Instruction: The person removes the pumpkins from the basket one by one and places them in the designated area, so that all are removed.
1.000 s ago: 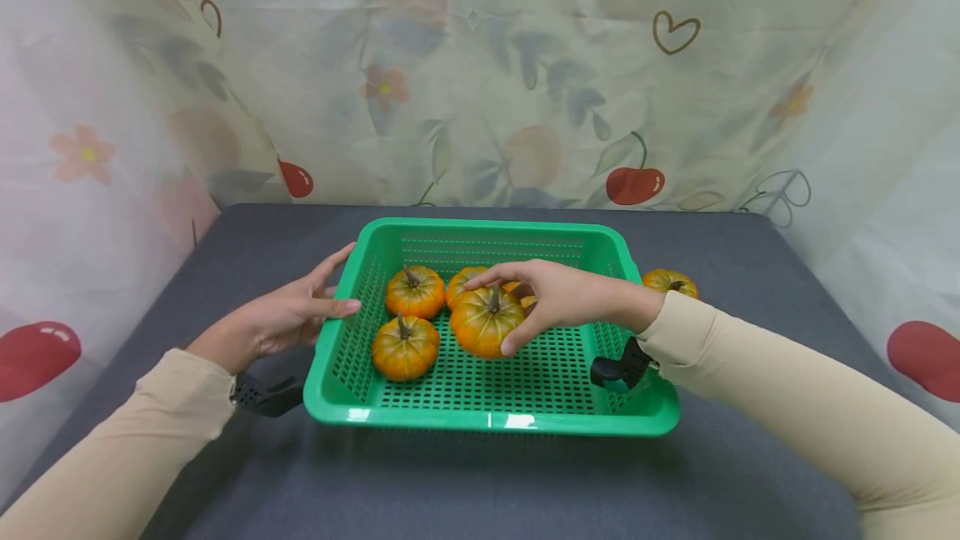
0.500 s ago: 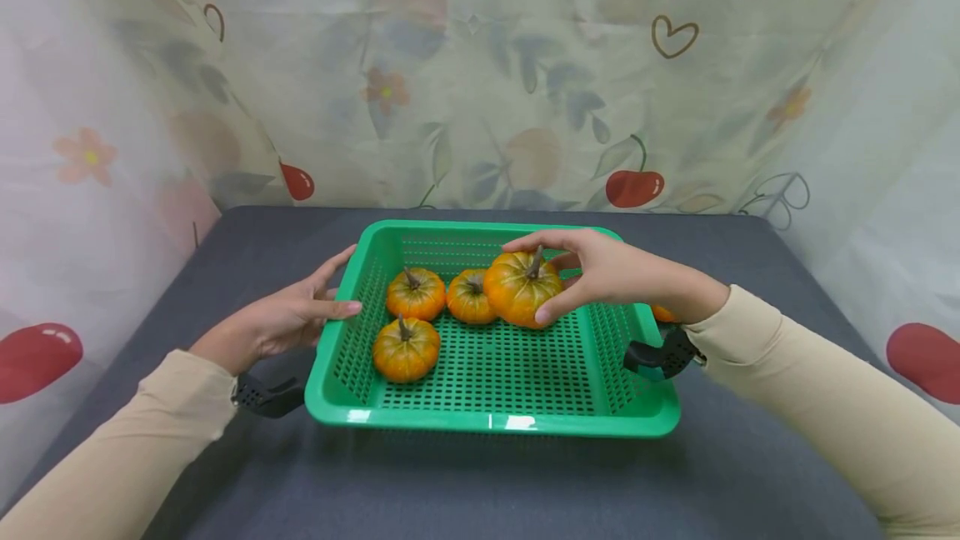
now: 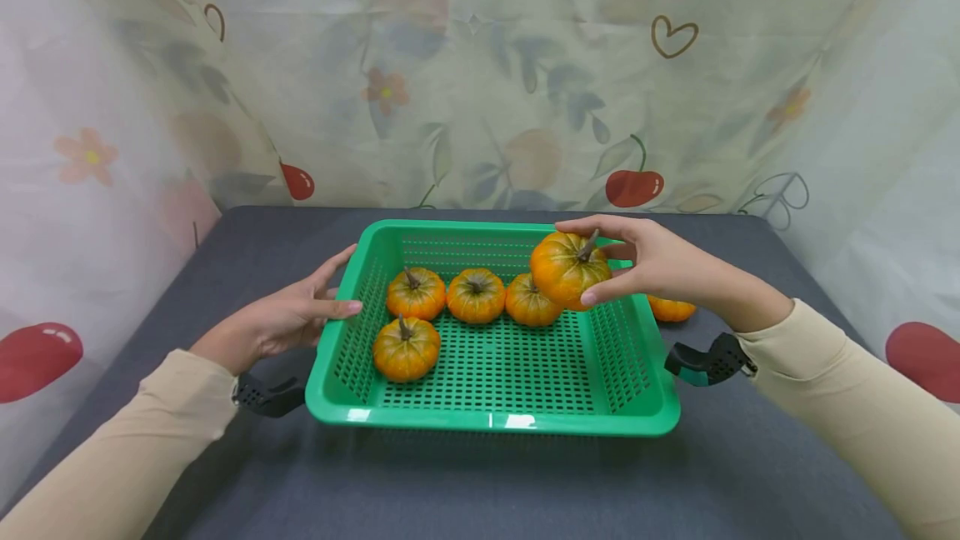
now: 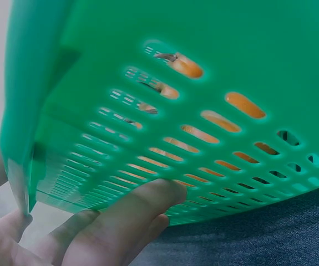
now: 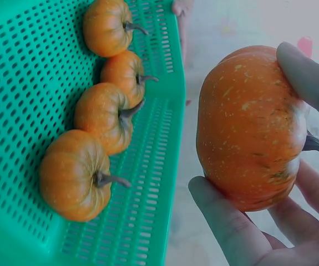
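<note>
My right hand holds a small orange pumpkin by its sides, thumb and fingers spread around it, over the basket's back right part. In the right wrist view that pumpkin is raised beside the basket, its dark stem pointing right. My left hand grips the left rim of a green plastic basket, thumb over the edge and fingers outside. The left wrist view shows those fingers against the slotted outer wall. Several pumpkins sit in the basket's left and back parts, stems up.
Another pumpkin lies on the dark grey table, just right of the basket and partly behind my right hand. A printed curtain encloses the table's back and sides.
My right hand has carried the pumpkin rightward and up from the middle of the basket, uncovering pumpkins in the back row. The left hand and the basket have stayed in place.
</note>
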`<control>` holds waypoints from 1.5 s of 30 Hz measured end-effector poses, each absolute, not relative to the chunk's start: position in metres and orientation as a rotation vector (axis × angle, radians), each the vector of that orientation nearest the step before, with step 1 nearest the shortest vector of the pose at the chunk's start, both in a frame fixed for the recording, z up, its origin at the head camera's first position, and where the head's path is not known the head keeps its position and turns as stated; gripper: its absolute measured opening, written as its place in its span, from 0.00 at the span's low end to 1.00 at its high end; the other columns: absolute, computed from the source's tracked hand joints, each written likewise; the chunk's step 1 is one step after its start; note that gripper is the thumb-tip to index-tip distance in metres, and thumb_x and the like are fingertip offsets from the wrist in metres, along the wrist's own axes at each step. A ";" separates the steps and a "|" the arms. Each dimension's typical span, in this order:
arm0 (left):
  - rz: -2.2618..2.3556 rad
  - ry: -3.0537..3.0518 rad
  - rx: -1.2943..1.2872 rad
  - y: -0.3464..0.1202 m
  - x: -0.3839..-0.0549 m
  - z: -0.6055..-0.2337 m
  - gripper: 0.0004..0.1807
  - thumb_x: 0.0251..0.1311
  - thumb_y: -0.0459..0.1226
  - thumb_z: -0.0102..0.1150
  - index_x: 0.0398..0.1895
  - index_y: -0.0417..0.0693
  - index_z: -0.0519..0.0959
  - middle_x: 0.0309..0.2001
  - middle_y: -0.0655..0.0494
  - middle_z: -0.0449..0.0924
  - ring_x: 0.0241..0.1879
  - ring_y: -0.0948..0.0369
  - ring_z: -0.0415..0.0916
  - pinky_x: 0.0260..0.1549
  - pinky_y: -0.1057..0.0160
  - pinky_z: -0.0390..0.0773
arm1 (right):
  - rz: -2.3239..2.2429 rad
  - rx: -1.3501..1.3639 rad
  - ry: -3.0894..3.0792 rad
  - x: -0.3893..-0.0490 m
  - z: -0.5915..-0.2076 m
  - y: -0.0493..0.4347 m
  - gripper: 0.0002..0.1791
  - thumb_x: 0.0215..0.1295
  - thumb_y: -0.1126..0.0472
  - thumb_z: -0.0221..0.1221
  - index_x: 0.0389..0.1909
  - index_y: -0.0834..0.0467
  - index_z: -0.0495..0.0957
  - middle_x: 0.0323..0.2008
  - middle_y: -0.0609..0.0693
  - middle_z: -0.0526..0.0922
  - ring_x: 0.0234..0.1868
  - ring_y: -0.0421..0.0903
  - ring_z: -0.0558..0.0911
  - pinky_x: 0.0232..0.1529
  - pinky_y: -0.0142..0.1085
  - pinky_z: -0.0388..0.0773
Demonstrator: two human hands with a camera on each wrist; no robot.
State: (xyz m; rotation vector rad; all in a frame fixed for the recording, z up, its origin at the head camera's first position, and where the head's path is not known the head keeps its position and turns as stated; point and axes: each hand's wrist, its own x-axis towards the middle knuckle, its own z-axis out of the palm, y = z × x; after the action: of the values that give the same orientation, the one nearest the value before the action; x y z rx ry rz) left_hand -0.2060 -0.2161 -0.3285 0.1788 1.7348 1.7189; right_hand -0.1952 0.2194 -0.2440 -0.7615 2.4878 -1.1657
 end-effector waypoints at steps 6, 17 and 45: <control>1.726 1.728 0.184 -0.217 -0.206 -0.329 0.53 0.68 0.34 0.55 0.74 0.80 0.27 0.76 0.38 0.38 0.58 0.45 0.74 0.51 0.37 0.76 | -1.203 -0.675 2.538 -0.188 -0.246 0.236 0.40 0.55 0.57 0.71 0.70 0.47 0.66 0.68 0.46 0.65 0.63 0.54 0.73 0.56 0.38 0.78; 1.718 1.739 0.174 -0.216 -0.206 -0.328 0.53 0.68 0.35 0.56 0.74 0.82 0.27 0.76 0.39 0.39 0.59 0.44 0.73 0.51 0.38 0.76 | -1.227 -0.521 2.647 -0.179 -0.255 0.270 0.39 0.56 0.57 0.70 0.69 0.42 0.65 0.71 0.44 0.62 0.63 0.58 0.72 0.47 0.29 0.80; 1.729 1.742 0.161 -0.216 -0.207 -0.330 0.53 0.67 0.35 0.56 0.74 0.82 0.28 0.76 0.38 0.40 0.58 0.43 0.74 0.49 0.37 0.77 | -1.319 -0.215 2.801 -0.172 -0.279 0.336 0.38 0.64 0.59 0.64 0.73 0.42 0.59 0.71 0.43 0.58 0.54 0.28 0.69 0.42 0.20 0.76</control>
State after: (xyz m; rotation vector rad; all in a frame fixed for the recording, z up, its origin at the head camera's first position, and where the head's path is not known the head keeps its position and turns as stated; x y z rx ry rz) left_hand -0.2066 -0.2159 -0.3297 0.1615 1.7421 1.7286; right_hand -0.1715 0.3359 -0.2789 -0.2151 2.8013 -1.3191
